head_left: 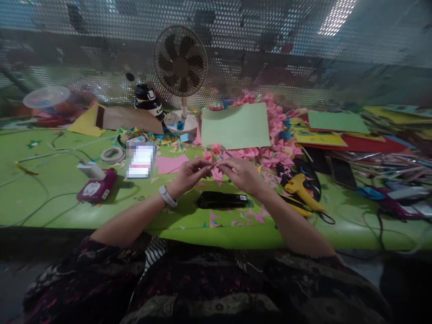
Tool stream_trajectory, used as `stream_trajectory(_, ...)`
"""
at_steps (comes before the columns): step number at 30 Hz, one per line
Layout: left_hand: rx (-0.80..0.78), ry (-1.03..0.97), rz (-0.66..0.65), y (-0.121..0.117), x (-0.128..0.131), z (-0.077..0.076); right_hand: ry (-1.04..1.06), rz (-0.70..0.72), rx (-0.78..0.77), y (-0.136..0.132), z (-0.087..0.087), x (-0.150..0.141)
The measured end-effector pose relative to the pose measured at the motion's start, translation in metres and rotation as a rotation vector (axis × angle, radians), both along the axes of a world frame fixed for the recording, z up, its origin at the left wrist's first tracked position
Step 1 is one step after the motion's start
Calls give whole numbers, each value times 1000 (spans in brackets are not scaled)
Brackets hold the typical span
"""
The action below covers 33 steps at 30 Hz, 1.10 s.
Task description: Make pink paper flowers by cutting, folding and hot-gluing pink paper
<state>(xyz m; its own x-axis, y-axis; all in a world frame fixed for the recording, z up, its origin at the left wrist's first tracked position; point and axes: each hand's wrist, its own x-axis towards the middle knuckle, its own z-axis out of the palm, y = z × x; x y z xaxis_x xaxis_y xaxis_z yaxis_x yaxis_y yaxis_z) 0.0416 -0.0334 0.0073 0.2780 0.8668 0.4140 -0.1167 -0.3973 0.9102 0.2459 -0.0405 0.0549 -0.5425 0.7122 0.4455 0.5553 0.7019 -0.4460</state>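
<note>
Over the middle of the table, my left hand and my right hand meet at the fingertips. Both are closed in a pinch around something small that I cannot make out. A thin dark stick-like piece shows by my right fingers. Pink folded paper pieces lie heaped just beyond, some right behind my fingertips. Below my hands rests a black stapler. Pink paper sheets are beside my left hand, and a light green sheet leans on the pink heap.
A fan and dark bottle stand at the back. Left are a lit phone, a tape roll and a purple power strip with cables. A yellow glue gun lies right, near a dark phone.
</note>
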Motion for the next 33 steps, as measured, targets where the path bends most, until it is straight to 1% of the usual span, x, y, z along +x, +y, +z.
stream_trajectory(4, 54, 24, 30, 0, 0, -1, 56, 40, -64, -1, 0, 0)
stream_trajectory(9, 203, 93, 83, -1, -2, -2, 117, 73, -184, -1, -5, -1)
stream_trajectory(11, 244, 109, 89, -1, -3, -4, 145, 76, -204, -1, -6, -2)
stream_trajectory(14, 256, 117, 94, -1, -3, -5, 164, 58, -205, -1, -4, -3)
stream_trajectory(19, 161, 79, 86, -2, -2, -3, 172, 45, -209, -3, 2, -4)
stream_trajectory(27, -62, -50, 12, -7, 3, 7, 144, 17, -155, -5, 1, -3)
stream_trajectory(33, -179, -124, -8, -7, 4, 9, 241, 13, -150, -7, -2, -4)
